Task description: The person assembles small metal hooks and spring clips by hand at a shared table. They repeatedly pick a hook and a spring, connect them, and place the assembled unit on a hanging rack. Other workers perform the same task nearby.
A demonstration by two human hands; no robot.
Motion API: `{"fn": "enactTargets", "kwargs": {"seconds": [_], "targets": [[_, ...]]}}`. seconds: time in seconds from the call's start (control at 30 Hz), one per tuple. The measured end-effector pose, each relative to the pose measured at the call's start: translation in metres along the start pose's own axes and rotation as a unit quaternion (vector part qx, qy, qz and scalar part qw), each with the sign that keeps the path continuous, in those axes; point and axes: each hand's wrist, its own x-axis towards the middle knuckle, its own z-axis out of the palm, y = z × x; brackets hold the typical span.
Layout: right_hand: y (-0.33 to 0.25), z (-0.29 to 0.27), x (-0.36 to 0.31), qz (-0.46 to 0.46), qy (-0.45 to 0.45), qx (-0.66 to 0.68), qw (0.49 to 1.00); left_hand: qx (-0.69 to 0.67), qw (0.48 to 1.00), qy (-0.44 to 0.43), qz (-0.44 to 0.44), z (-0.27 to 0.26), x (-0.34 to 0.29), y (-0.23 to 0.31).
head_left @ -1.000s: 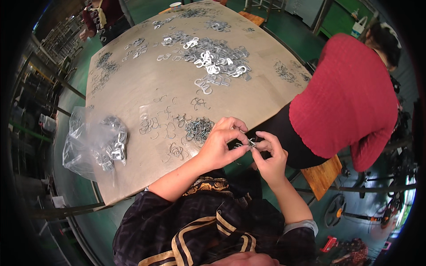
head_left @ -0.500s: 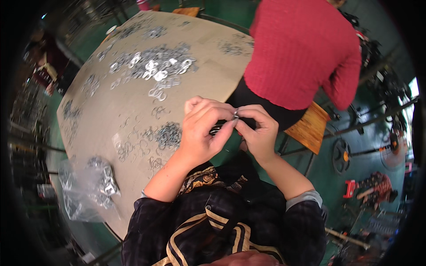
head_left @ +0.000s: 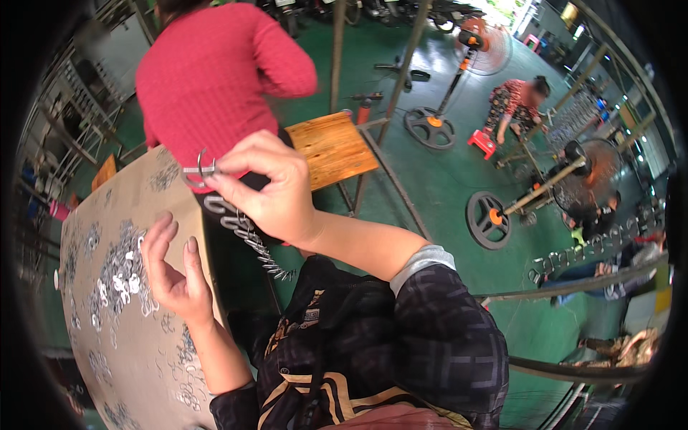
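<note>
My right hand point(head_left: 271, 188) is raised at the middle left, thumb and fingers pinching a grey metal ring point(head_left: 201, 159) with a short flat bar across it. Below the ring hangs a string of linked metal pieces point(head_left: 240, 226), slanting down to the right past the table's edge. Whether the string joins the held ring cannot be made out. Lower down and to the left, my left hand point(head_left: 174, 278) is empty, its fingers apart. It hovers by the right edge of the table point(head_left: 136, 351), next to a pile of loose metal links point(head_left: 118, 279).
A person in a red sweater point(head_left: 208, 79) is close ahead, beside a wooden stool point(head_left: 333, 150). Pedestal fans point(head_left: 437, 122) stand on the green floor at the right. Farther back, another person point(head_left: 510, 100) crouches near a small red stool point(head_left: 481, 143).
The view has swung right, so the table now lies at the left. My hands, together before, have parted: the right one lifts the ring, the left has let go and opened.
</note>
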Motion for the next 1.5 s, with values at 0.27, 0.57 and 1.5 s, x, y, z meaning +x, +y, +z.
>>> {"fn": "enactTargets", "kwargs": {"seconds": [0.27, 0.57, 1.5], "targets": [[-0.043, -0.094, 0.072, -0.094, 0.099, -0.139, 0.981, -0.032, 0.987, -0.090, -0.128, 0.032, -0.056, -0.022], [-0.099, -0.198, 0.110, -0.116, 0.213, -0.212, 0.947, 0.028, 0.979, -0.169, -0.111, 0.048, -0.107, -0.074], [-0.320, -0.445, 0.176, -0.228, 0.414, -0.570, 0.673, 0.164, 0.950, -0.258, -0.063, 0.028, -0.184, -0.142]]}}
